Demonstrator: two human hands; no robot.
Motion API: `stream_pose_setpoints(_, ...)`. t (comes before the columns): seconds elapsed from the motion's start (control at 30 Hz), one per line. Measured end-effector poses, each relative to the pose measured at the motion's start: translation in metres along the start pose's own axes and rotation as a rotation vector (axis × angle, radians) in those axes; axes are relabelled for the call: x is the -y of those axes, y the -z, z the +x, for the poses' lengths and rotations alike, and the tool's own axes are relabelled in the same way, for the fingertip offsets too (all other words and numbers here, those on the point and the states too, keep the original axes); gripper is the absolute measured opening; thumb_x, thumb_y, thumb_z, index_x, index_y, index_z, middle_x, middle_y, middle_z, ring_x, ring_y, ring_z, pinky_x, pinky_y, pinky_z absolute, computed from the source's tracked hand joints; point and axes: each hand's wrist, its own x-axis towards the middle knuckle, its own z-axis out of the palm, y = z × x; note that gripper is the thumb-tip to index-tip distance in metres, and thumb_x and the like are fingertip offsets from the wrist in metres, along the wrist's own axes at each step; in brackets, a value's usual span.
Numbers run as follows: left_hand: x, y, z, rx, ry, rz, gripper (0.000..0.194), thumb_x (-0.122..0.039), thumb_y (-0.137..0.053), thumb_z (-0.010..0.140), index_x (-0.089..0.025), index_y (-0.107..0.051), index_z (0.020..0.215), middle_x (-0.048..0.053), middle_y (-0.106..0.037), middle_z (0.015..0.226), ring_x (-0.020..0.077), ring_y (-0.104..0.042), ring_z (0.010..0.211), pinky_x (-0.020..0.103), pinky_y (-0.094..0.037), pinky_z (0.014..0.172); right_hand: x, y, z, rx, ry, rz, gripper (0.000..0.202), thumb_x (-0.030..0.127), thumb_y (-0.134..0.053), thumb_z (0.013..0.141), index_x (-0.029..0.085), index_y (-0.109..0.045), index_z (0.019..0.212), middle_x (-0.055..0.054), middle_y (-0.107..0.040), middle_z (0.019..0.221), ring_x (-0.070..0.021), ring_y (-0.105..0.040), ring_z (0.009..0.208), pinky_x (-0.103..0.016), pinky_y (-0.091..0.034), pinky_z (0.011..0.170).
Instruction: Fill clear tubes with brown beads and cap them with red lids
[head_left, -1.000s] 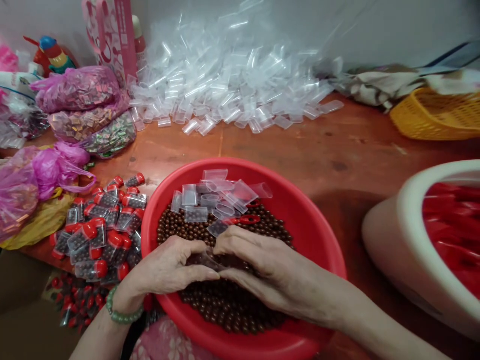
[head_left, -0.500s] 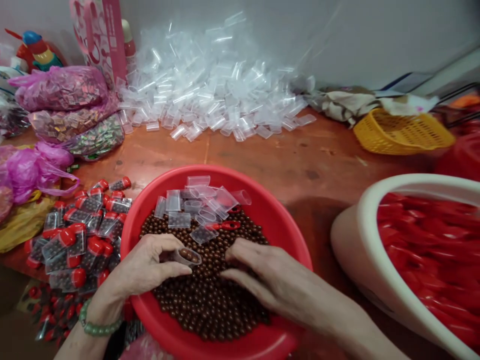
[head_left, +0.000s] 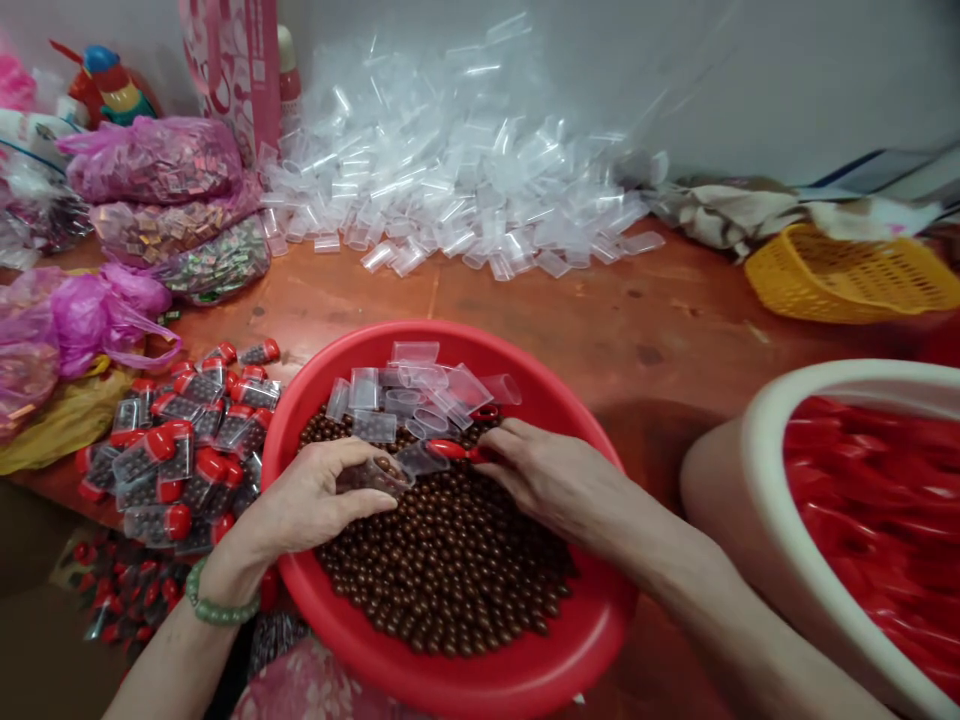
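Note:
My left hand (head_left: 319, 495) is closed around a clear plastic tube (head_left: 384, 473), its open mouth tilted to the right and some brown balls inside. Over the pile, my right hand (head_left: 536, 470) pinches the looped end of a red plastic cap (head_left: 448, 450). Small shiny brown balls (head_left: 450, 560) fill the bottom of a red basin (head_left: 592, 650) beneath both hands. Several empty clear tubes (head_left: 427, 375) lie on the balls at the far side.
Filled red-capped tubes (head_left: 191, 430) are heaped left of the basin. A white tub (head_left: 720, 480) of red plastic pieces (head_left: 862, 490) stands right. Behind lie a large mound of clear tubes (head_left: 465, 180), pink bags (head_left: 157, 165) and a yellow basket (head_left: 847, 285).
My right hand has moved up and away from the balls and has taken hold of the red cap. My left hand still holds the tube. The view has shifted slightly left.

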Motion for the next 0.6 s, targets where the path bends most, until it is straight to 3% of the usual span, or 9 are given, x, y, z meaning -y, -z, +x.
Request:
stream_pose_setpoints(0.13,-0.007,-0.002,-0.007,-0.031,-0.159,0.062,0.012,-0.021,-0.064,0.084,-0.016,-0.065,0.094,0.004,-0.065,0.098,0.0145,-0.061,0.090,0.026,-0.047,0.083,0.016,0.012,-0.027,-0.054,0.083,0.157,0.015,0.020,-0.046,0.094,0.020,-0.060,0.093,-0.003,-0.063,0.083,-0.0141,-0.062,0.067,-0.027,-0.046,0.063)
stream_pose_setpoints(0.23,-0.010,-0.011,-0.016,-0.009,-0.279,0.127,0.013,-0.016,-0.064,0.083,-0.015,-0.065,0.095,0.007,-0.065,0.114,0.0167,-0.061,0.106,0.027,-0.044,0.096,0.036,0.024,-0.040,-0.046,0.118,0.225,0.014,0.016,-0.048,0.092,0.022,-0.060,0.090,-0.001,-0.062,0.078,-0.0143,-0.060,0.063,-0.027,-0.046,0.059)
stream_pose_setpoints(0.33,-0.009,-0.024,-0.025,-0.007,-0.310,0.182,0.016,-0.012,-0.062,0.083,-0.016,-0.066,0.097,0.007,-0.066,0.121,0.0171,-0.059,0.116,0.026,-0.041,0.103,0.052,0.030,-0.045,-0.094,0.117,0.345,0.012,0.016,-0.050,0.091,0.022,-0.061,0.091,0.000,-0.064,0.078,-0.0144,-0.062,0.065,-0.026,-0.048,0.059)
stream_pose_setpoints(0.53,-0.010,-0.044,-0.031,-0.095,-0.273,0.163,0.017,-0.011,-0.062,0.082,-0.017,-0.069,0.096,0.009,-0.067,0.124,0.0179,-0.062,0.116,0.024,-0.045,0.101,0.067,0.013,-0.046,-0.397,-0.023,0.799,0.014,0.026,-0.057,0.091,0.022,-0.060,0.104,0.000,-0.072,0.083,-0.0124,-0.069,0.070,-0.021,-0.056,0.063)
stream_pose_setpoints(0.6,-0.013,-0.048,-0.030,-0.116,-0.241,0.116,0.018,-0.011,-0.065,0.078,-0.017,-0.070,0.095,0.010,-0.065,0.127,0.0193,-0.061,0.119,0.025,-0.044,0.102,0.071,0.004,-0.045,-0.518,-0.053,0.810,0.015,0.024,-0.059,0.090,0.021,-0.059,0.104,0.000,-0.073,0.084,-0.0124,-0.070,0.070,-0.020,-0.058,0.064)
